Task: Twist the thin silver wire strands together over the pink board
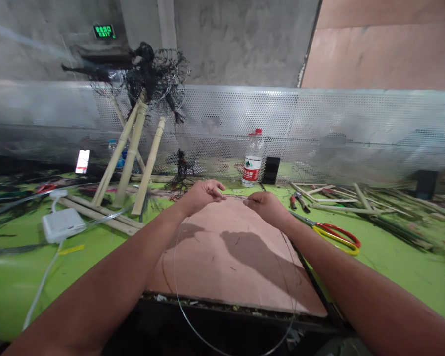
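A thin, pale wire [176, 277] hangs in a wide loop between my two hands, its lower curve dropping past the near edge of the pinkish-brown board [207, 277]. My left hand [206, 192] pinches one end of it above the far part of the board, with some fingers loosely apart. Closed at the fingertips, my right hand [264, 203] grips the other end a short way to the right. A fine strand shows in the gap between the two hands. How the ends sit in the fingers is too small to make out.
Scissors [335, 237] with red and yellow handles and pliers [298, 201] lie to the right. Behind stand a water bottle [252, 160] and a dark phone [271, 170]. Bamboo poles [131, 153] topped with black tangled netting stand left, near a white power adapter [64, 225].
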A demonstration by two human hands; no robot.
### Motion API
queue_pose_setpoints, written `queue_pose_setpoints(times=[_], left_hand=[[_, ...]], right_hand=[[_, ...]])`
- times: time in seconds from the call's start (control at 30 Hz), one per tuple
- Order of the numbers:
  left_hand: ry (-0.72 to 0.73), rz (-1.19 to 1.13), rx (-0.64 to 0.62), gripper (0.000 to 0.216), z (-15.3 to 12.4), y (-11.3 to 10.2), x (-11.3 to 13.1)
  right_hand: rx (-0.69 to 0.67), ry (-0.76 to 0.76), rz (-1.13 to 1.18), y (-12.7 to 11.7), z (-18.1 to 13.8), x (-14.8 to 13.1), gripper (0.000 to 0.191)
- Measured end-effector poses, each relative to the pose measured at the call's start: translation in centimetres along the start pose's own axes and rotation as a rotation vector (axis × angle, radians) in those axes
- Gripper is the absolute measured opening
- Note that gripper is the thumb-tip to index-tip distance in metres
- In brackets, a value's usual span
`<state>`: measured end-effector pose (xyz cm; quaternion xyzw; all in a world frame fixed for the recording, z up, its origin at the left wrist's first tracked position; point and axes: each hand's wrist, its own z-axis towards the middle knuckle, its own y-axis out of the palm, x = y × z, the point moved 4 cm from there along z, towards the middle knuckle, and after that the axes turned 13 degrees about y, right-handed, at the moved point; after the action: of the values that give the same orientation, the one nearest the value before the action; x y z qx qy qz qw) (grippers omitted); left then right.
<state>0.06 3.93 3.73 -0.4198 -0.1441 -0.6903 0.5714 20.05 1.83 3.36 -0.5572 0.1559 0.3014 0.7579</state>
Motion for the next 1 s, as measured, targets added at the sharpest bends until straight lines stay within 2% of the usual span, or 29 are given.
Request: queue_pose_setpoints(times=[0.1,0.2,0.3,0.43,0.5,0.63,0.83,1.0], left_hand=[[-0.025,-0.024,0.022,0.014,-0.1,-0.1,0.2],[-0.112,-0.139,0.046,0.015,-0.2,-0.2,-0.1],[-0.197,-0.239,0.020,0.017,-0.3,-0.3,-0.3],[-0.233,-0.356,0.031,0.034,-0.5,-0.5,-0.2],[-0.316,-0.343,0.026,0.039,-0.7,-0.5,-0.6],[-0.492,-0.230,-0.076,0.049,-1.3,-0.4,-1.7],[-0.445,-0.194,-0.182,0.056,-1.4,-0.2,-1.7],[-0.497,-0.181,-0.237,0.061,-1.7,0.1,-1.5]], right_hand=[[0.008,-0.014,-0.001,0.0,0.0,0.0,0.038],[0.010,-0.029,-0.007,-0.1,0.0,-0.1,0.039],[0.004,-0.020,-0.007,0.0,0.0,-0.2,0.039],[0.008,-0.010,0.002,-0.1,-0.1,-0.3,0.037],[0.010,-0.011,-0.002,0.0,-0.1,-0.2,0.037],[0.018,-0.035,-0.010,0.1,-0.1,-0.1,0.036],[-0.012,-0.050,0.005,0.2,-0.2,-0.3,0.035],[-0.034,-0.076,0.022,0.3,-0.3,-0.4,0.035]])
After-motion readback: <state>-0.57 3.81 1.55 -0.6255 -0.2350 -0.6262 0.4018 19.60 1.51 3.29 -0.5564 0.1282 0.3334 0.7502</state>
